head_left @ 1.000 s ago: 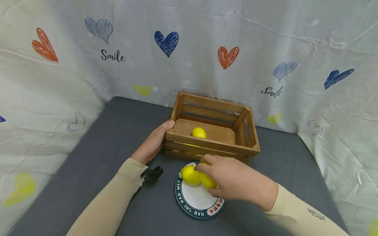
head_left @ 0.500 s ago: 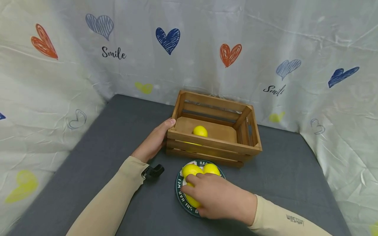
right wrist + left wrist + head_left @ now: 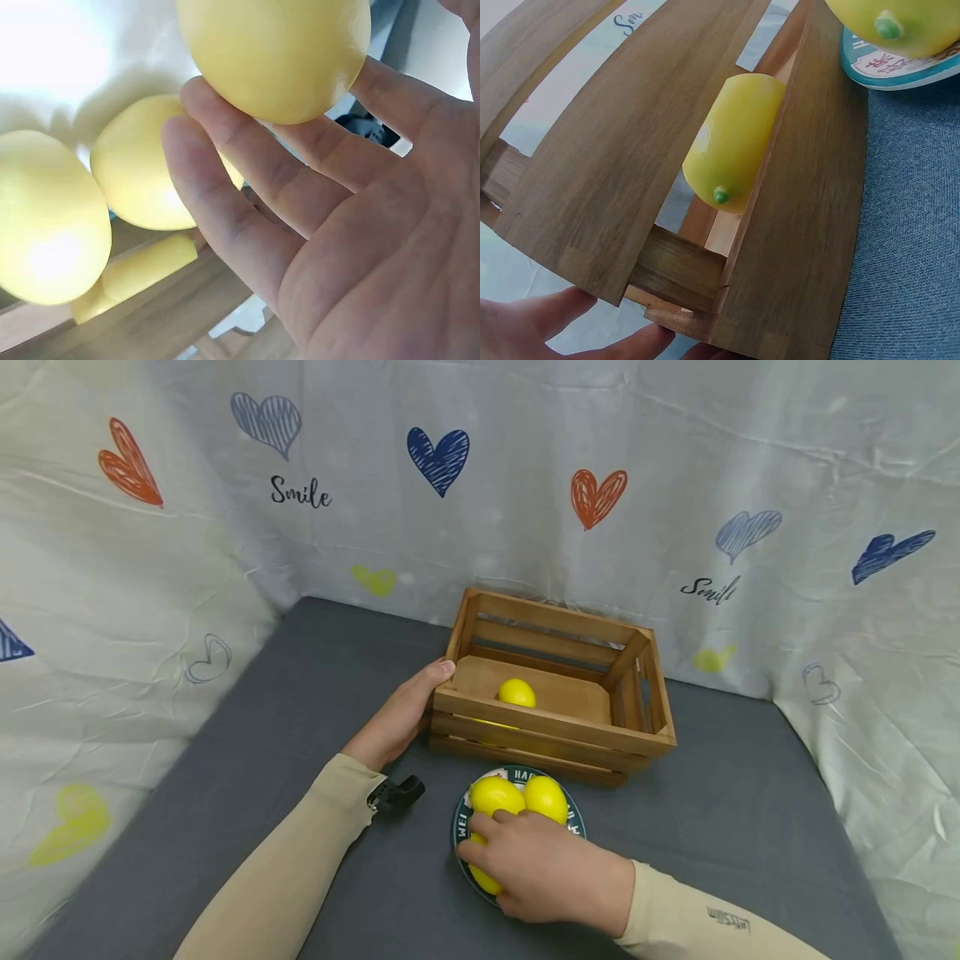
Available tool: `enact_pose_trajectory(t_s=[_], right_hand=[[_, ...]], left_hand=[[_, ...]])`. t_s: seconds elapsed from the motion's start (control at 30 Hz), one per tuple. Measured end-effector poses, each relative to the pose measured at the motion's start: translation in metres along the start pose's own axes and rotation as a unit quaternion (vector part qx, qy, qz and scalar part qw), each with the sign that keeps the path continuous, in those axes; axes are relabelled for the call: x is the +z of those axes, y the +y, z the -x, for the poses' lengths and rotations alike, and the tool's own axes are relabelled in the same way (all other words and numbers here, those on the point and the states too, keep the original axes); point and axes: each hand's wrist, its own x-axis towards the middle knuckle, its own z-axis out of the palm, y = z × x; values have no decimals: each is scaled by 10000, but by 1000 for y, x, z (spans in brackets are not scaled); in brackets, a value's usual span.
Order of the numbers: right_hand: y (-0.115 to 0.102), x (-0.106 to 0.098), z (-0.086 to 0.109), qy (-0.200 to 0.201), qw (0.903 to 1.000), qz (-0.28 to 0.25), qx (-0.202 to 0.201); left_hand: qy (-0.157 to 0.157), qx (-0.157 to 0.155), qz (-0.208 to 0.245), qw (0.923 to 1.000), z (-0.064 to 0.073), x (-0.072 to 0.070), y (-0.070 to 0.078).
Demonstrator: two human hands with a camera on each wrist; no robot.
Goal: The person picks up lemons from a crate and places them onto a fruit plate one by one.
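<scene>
My left hand (image 3: 397, 714) grips the left end of a slatted wooden crate (image 3: 555, 721), thumb on its top edge. One yellow lemon (image 3: 517, 692) shows inside the crate, and the left wrist view shows a lemon (image 3: 735, 142) through the slats. In front stands a round plate (image 3: 462, 823) with a dark green lettered rim. My right hand (image 3: 547, 868) is low over the plate, fingers round a lemon (image 3: 483, 878) at its front left. That lemon (image 3: 277, 52) lies against the fingers in the right wrist view. Two more lemons, left (image 3: 495, 794) and right (image 3: 546, 799), sit farther back on the plate.
A dark grey cloth (image 3: 360, 668) covers the table. Behind and beside it hangs a pale curtain (image 3: 517, 510) printed with hearts and "Smile". A black strap (image 3: 397, 792) is on the left wrist. The crate stands close behind the plate.
My right hand has moved toward the front left of the plate with a lemon, uncovering the lemon at the back right. The left hand stays on the crate; the view has shifted slightly.
</scene>
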Motion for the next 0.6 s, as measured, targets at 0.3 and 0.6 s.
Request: enact_pose_trajectory(t_s=[0.3,0.6], right_hand=[[0,2,-4,-38,10000,-45,63],[-3,-3,0,196,9995,246,-11]], left_hand=[[-9,12,-2,10000,-1,1,0],[-4,35,-39,10000,1,0,1]])
